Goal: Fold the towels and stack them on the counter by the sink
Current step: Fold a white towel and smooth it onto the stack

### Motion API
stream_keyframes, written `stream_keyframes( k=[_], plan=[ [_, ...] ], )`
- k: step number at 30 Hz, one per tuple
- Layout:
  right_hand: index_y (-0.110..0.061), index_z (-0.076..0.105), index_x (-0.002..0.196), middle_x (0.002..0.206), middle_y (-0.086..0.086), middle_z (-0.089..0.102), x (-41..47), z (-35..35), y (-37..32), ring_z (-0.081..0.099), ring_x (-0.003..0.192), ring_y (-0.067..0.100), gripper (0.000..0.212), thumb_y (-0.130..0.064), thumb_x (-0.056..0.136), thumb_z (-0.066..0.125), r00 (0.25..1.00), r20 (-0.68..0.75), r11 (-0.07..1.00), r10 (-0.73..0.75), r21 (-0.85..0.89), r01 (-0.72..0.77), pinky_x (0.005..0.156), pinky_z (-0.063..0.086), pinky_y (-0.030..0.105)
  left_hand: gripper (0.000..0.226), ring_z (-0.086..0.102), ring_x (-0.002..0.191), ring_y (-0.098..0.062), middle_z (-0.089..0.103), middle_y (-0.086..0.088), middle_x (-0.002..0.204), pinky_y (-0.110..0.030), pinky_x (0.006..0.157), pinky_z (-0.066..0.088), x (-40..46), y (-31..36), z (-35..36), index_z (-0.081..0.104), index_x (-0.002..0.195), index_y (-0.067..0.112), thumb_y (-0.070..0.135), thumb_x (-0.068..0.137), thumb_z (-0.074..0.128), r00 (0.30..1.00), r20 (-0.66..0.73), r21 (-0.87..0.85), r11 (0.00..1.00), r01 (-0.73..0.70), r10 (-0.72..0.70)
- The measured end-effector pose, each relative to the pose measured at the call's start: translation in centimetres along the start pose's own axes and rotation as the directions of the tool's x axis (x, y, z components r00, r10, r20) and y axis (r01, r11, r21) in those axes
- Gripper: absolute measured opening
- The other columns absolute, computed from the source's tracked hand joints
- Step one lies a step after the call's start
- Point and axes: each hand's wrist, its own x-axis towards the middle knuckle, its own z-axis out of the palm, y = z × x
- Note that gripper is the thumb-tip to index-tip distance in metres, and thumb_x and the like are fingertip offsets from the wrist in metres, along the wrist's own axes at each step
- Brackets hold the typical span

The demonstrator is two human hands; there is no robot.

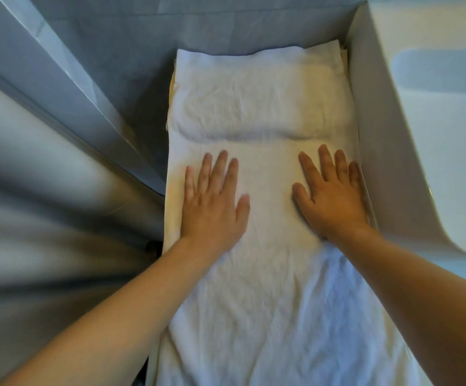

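A long white towel [268, 288] lies spread along a narrow counter, running from the bottom of the view to the far wall. Its far part [254, 104] looks thicker, with a raised fold line across it, as if it covers a folded pile. My left hand [212, 201] presses flat on the towel's left side with straight, spread fingers. My right hand [332, 196] presses flat on the right side, close to the sink's outer wall. Neither hand grips the cloth.
A white sink basin [449, 162] stands right of the towel, its tall side wall [376, 135] hard against the towel's edge. A grey wall [131, 51] runs behind. To the left a pale curved surface [45, 190] drops away beside the counter.
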Motion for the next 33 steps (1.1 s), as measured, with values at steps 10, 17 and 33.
stream_keyframes(
  k=[10, 17, 33],
  plan=[
    [-0.032, 0.007, 0.155, 0.163, 0.007, -0.001, -0.1, 0.4, -0.5, -0.006, 0.149, 0.031, 0.071, -0.056, 0.088, 0.014, 0.999, 0.027, 0.999, -0.037, 0.0, 0.037, 0.119, -0.005, 0.05, 0.07, -0.01, 0.152, -0.019, -0.006, 0.003, 0.166, -0.052, 0.122, 0.006, -8.8, -1.7, 3.3, 0.003, 0.159, 0.024, 0.055, 0.097, 0.015, 0.996, 0.076, 0.068, 0.996, -0.051, 0.046],
    [-0.014, 0.037, 0.148, 0.159, 0.012, 0.022, -5.7, -3.0, -2.6, 0.018, 0.147, 0.029, 0.061, -0.044, 0.095, 0.025, 0.958, -0.234, 0.982, -0.164, 0.055, 0.182, 0.12, 0.002, 0.049, 0.072, -0.011, 0.152, -0.017, -0.006, 0.004, 0.166, -0.049, 0.123, -0.001, -8.2, -0.7, 3.4, 0.002, 0.158, 0.027, 0.056, 0.093, 0.012, 0.998, 0.056, 0.066, 0.997, -0.037, 0.034],
    [-0.038, 0.003, 0.154, 0.164, -0.002, -0.005, -15.8, 3.0, -0.9, -0.01, 0.15, 0.022, 0.069, -0.062, 0.09, 0.006, 0.996, -0.013, 0.996, -0.093, -0.013, 0.093, 0.12, -0.007, 0.045, 0.058, 0.03, 0.131, -0.032, 0.031, -0.007, 0.147, -0.046, 0.108, 0.028, -13.0, -0.5, 0.2, 0.038, 0.141, 0.02, 0.033, 0.087, 0.055, 0.851, -0.159, -0.316, 0.843, 0.436, -0.5]
  ],
)
